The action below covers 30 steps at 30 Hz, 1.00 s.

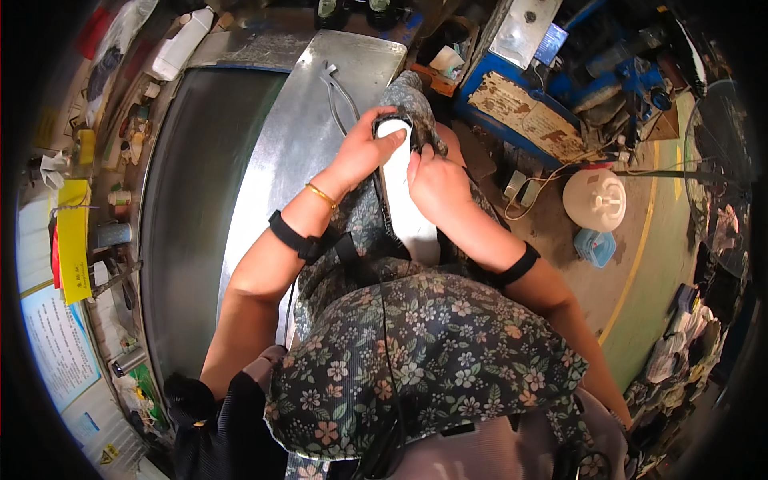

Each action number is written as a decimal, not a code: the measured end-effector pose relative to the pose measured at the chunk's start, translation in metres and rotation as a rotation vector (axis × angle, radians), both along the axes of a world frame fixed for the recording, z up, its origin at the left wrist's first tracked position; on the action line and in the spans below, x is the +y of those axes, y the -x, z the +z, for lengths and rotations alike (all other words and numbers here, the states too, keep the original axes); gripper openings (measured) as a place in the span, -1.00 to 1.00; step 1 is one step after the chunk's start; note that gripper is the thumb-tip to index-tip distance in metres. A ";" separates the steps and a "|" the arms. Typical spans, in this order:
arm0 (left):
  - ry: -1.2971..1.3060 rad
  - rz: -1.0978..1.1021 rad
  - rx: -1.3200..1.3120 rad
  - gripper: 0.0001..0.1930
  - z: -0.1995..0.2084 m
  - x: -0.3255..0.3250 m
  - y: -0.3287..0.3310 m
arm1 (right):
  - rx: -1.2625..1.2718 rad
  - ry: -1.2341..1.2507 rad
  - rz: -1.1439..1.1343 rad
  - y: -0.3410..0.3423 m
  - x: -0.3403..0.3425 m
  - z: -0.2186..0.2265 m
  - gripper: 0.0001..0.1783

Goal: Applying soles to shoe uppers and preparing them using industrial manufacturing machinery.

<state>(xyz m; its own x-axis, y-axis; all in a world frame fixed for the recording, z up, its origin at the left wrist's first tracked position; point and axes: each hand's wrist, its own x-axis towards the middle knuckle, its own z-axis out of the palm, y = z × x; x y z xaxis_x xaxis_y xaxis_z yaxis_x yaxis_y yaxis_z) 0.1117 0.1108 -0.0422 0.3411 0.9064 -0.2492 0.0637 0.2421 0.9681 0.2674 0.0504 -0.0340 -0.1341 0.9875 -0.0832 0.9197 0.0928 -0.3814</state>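
Both hands work the dark edging at the far end of a white sole-shaped piece

Over the lap, the white sole-shaped piece (pixel 398 188) lies lengthwise between the person's hands, its pale face up, its far end bordered by dark edging (pixel 382 125). The left hand (pixel 362 154) is clamped on that far end, thumb pressed on the white face and fingers wrapped around the outer side. The right hand (pixel 438 182) is closed at the right edge, fingertips drawn together and apparently pinching the edging; its exact hold is partly hidden.

The step in hand looks like fitting or folding the edging around the piece. The next move probably calls for the left hand to steady the far end while the right works along the edge in small pinches, keeping the border even; a loose hold could let it slip or pucker.

A pair of metal pliers (pixel 342 100) lies untouched on the shiny metal tabletop (pixel 268 148), far and left of the hands.
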 end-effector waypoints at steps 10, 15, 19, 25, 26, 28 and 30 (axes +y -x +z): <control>0.314 0.355 -0.699 -0.51 -0.012 -0.001 0.007 | 1.355 0.409 -0.113 -0.009 -0.022 -0.033 -0.25; -0.263 0.224 0.932 -0.49 0.034 -0.023 0.003 | 0.993 0.338 -0.114 0.023 -0.016 -0.015 -0.20; -0.543 -0.185 1.350 -0.53 0.042 -0.008 0.027 | 0.960 0.222 -0.131 0.037 -0.015 -0.022 -0.19; -0.333 0.159 0.794 -0.40 0.019 -0.088 0.031 | 0.915 0.049 -0.038 0.036 -0.037 -0.040 -0.21; -0.328 0.244 0.663 -0.43 -0.014 -0.089 0.040 | 0.921 0.045 -0.033 0.036 -0.035 -0.040 -0.21; -0.247 0.189 0.442 -0.41 -0.013 -0.079 0.040 | 0.990 0.131 0.034 0.026 -0.029 -0.042 -0.17; 0.017 0.249 0.225 -0.33 -0.052 -0.062 0.057 | 0.985 0.148 0.083 0.014 -0.013 -0.036 -0.19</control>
